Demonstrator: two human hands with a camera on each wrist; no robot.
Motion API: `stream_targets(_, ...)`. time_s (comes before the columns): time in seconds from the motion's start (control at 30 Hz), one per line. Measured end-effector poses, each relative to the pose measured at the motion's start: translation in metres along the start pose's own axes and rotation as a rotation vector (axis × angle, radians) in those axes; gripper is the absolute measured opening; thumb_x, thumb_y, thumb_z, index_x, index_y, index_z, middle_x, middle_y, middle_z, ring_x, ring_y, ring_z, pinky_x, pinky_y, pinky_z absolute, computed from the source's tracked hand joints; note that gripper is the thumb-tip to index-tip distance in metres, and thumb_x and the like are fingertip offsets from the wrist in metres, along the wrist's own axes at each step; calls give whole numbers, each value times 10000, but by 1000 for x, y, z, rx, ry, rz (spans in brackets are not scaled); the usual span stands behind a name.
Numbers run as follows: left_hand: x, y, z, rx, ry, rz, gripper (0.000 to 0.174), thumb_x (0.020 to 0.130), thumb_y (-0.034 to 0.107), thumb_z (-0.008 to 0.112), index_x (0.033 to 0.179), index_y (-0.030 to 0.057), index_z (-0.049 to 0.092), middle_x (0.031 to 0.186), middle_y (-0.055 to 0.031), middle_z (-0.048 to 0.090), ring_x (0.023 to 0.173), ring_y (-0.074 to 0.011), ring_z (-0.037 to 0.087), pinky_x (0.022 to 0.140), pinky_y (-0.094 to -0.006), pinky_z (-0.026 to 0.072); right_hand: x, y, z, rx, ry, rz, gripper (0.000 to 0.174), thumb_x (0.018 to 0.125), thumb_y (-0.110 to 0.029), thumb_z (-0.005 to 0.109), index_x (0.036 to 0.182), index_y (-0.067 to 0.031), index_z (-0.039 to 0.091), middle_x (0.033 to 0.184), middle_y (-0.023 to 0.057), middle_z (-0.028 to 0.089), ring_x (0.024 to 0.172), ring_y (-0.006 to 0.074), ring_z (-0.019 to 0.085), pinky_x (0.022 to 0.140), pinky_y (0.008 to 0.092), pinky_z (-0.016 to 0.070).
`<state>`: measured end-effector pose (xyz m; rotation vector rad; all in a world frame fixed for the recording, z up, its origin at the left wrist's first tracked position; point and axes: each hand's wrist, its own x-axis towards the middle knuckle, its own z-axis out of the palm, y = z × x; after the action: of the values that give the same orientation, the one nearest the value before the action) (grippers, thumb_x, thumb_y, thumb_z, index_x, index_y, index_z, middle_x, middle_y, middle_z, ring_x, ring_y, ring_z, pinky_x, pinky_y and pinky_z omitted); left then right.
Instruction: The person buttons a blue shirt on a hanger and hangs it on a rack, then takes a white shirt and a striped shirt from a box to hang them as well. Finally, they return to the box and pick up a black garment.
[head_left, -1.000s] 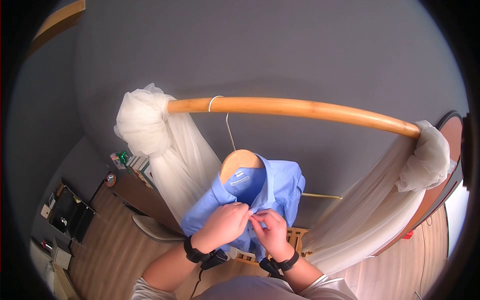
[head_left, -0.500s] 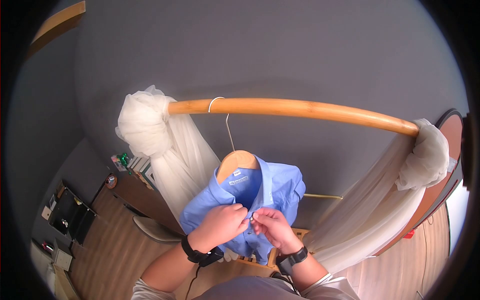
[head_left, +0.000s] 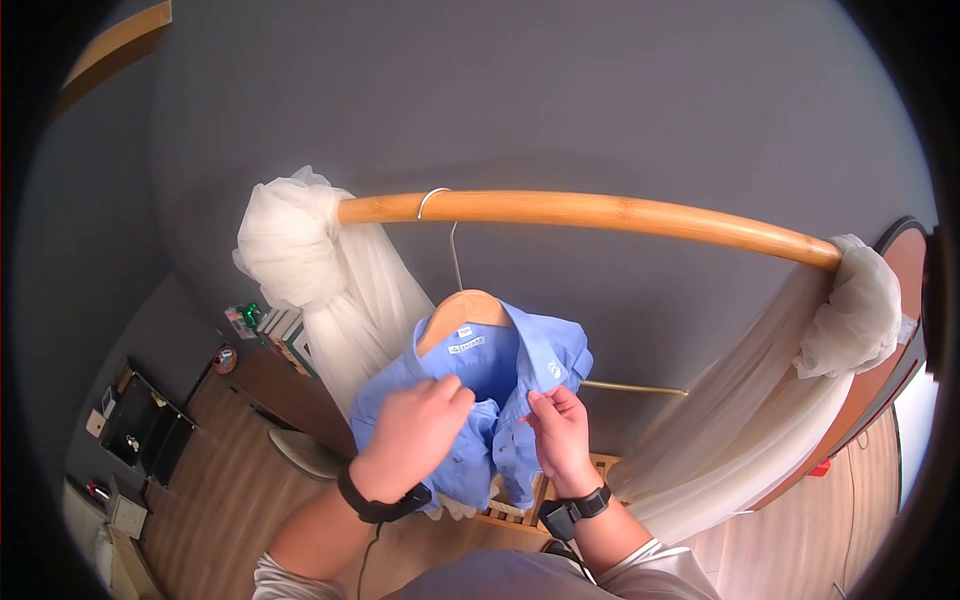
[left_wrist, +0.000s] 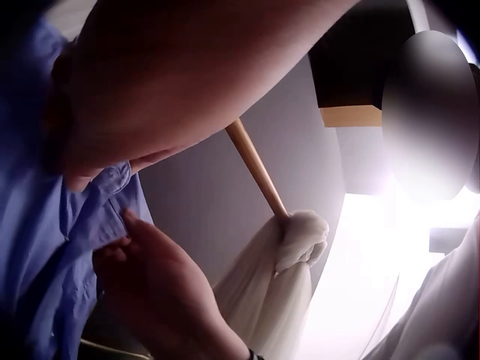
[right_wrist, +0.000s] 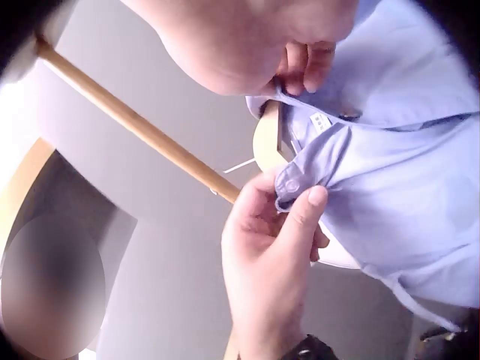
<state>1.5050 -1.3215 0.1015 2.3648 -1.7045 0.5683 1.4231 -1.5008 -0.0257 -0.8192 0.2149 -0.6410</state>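
A blue collared shirt (head_left: 492, 372) hangs on a wooden hanger (head_left: 470, 308), its neck opening facing up. In the head view my left hand (head_left: 412, 432) is at one front edge of the shirt. The right wrist view shows that hand (right_wrist: 274, 255) pinching the cloth between thumb and fingers, beside a small round button (right_wrist: 292, 184). My right hand (head_left: 563, 437) pinches the opposite front edge just under the collar, which bears a pale mark (head_left: 554, 369). Between the hands the two front edges stand apart. Curled fingers partly hide the gripped cloth.
The hanger's hook goes over a bamboo rail (head_left: 600, 212). White sheer curtains are knotted around both rail ends, left (head_left: 290, 240) and right (head_left: 850, 320). A slatted wooden stand (head_left: 603, 466) is below the shirt, with a brass bar (head_left: 635, 388) behind it.
My hands have drawn apart from where they met at the shirt front, the left going left and up, the right going right and up. The two front edges have parted.
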Motion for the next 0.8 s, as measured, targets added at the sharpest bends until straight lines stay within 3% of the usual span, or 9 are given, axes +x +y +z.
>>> stream_targets(0.07,4,-9,-5,-1,108,37,97,907,109,652,829,89,599,821,-71,571,738,-266,655,606,-400,529,-3,-4,1,65,3,62,104,1018,-79,670,916,-62,651,801,-11,644,721,83,605,730,292,555)
stream_targets(0.2,-1,-8,8,-149,-48,-177,204,918,208,724,834,72,598,816,-95,646,749,-312,678,631,-426,525,-9,-1,-3,78,-16,74,83,1001,-50,686,922,-33,668,812,24,675,721,103,635,742,305,582)
stream_targets(0.3,1,-4,8,-341,4,-235,231,900,263,772,904,61,660,853,-128,703,767,-366,682,639,-455,522,-14,-5,2,86,-28,120,81,980,-16,703,902,-13,681,823,51,697,723,117,662,751,313,604)
stream_targets(0.4,3,-7,6,-344,-31,-116,237,887,268,781,907,50,692,860,-136,708,743,-366,682,635,-457,520,-18,-7,-1,115,-78,150,74,964,5,717,892,3,700,846,72,717,739,132,687,779,333,626)
stream_targets(0.5,6,-7,7,-297,-75,-108,217,889,247,778,876,39,718,840,-129,711,714,-328,692,619,-420,516,-20,-8,-4,102,-127,147,37,964,7,715,931,23,724,878,94,737,769,151,709,795,358,639)
stream_targets(0.6,12,-3,1,-545,-77,-197,217,901,232,773,851,28,722,761,-123,688,648,-274,689,578,-377,497,-24,-12,-2,89,-178,140,54,972,3,703,986,39,740,910,113,752,810,171,729,804,375,644)
stream_targets(0.63,14,-1,-1,-586,-96,-228,233,909,236,763,847,16,715,747,-137,677,651,-299,670,581,-390,484,-25,-14,0,88,-200,140,68,975,2,698,1004,43,744,920,119,756,825,177,735,808,379,645)
stream_targets(0.7,18,2,-5,-668,-132,-293,267,926,242,743,839,-6,700,718,-165,654,657,-348,632,586,-416,458,-28,-16,5,98,-215,100,78,981,-2,692,1010,40,751,914,111,761,838,173,738,803,345,628)
stream_targets(0.8,20,0,3,-670,-101,-255,263,944,226,726,836,-12,699,701,-153,662,633,-310,649,574,-392,468,-29,-13,11,-25,-222,24,89,984,-13,696,1011,37,765,902,96,772,853,153,736,782,287,593)
